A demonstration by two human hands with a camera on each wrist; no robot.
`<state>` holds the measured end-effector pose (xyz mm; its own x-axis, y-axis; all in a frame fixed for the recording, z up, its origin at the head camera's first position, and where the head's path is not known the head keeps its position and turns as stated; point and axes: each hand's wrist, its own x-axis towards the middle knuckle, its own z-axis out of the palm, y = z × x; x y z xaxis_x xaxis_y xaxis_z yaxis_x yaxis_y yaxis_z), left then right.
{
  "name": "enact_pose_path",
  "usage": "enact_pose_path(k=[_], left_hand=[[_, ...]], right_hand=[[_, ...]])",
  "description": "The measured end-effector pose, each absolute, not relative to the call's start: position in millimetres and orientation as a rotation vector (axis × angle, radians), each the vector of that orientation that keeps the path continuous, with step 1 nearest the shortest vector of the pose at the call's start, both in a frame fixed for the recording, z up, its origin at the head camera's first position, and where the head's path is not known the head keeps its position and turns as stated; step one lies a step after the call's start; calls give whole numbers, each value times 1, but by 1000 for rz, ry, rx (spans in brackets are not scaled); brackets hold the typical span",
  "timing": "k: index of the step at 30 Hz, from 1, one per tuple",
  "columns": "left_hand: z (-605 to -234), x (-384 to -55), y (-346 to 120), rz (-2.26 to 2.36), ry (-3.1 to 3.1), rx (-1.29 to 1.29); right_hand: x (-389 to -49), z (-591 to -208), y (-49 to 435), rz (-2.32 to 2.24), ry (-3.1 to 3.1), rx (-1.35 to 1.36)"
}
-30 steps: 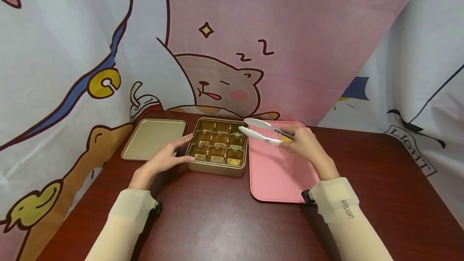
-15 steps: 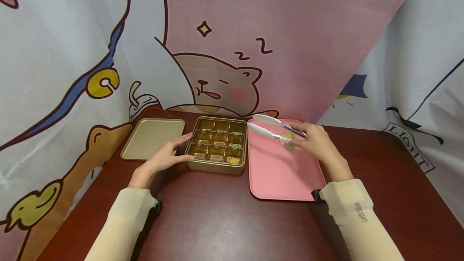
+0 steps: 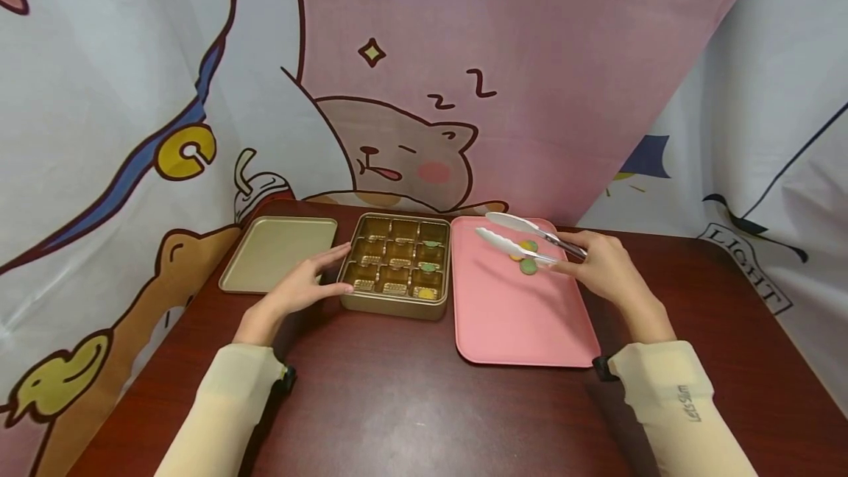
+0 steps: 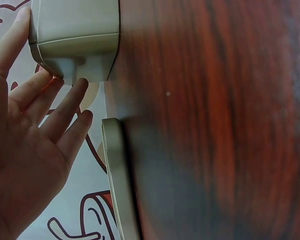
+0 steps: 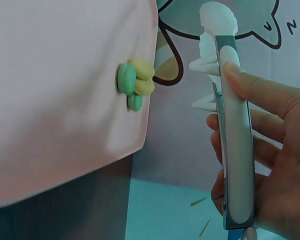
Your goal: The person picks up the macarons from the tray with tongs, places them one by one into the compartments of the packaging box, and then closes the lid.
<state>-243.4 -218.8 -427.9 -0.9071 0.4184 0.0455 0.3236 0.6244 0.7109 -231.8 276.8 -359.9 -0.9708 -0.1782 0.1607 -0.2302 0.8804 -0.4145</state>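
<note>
My left hand (image 3: 301,285) rests its extended fingers and thumb at the left side of a gold tin (image 3: 394,306), its fingertips touching the wall in the left wrist view. The tin's divider has small square compartments. Its right column holds two round green pieces (image 3: 428,267) and a yellow piece (image 3: 427,294). My right hand (image 3: 606,267) holds white-tipped tongs (image 3: 503,243) by their handle, thumb on one arm and fingers on the other. The tips stand apart with nothing between them, above the pink tray (image 3: 523,322). On it, small round green (image 5: 126,78) and yellow pieces (image 5: 147,87) lie clustered near the edge.
A flat gold lid (image 3: 281,252) lies left of the tin. The pink tray sits close to the tin's right side. All stand on a dark red-brown wooden table (image 3: 397,396). A cartoon-printed cloth (image 3: 530,94) hangs right behind the table.
My right hand has moved right with the tongs, away from the tin and over the tray, uncovering the green and yellow pieces there. My left hand stays at the tin.
</note>
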Motion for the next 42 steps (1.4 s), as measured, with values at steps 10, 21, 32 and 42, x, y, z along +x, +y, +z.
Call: enact_pose_path(k=[10, 21, 32, 42], left_hand=[[-428, -243, -220, 1158, 2712, 623], [-428, -243, -220, 1157, 2711, 626], [-427, -243, -219, 1151, 2711, 617], [-429, -245, -219, 1186, 2706, 626]], right_hand=[[-223, -368, 295, 635, -2895, 311], [-214, -376, 313, 607, -2897, 259], [-207, -385, 328, 584, -2908, 259], [-201, -392, 334, 592, -2907, 249]])
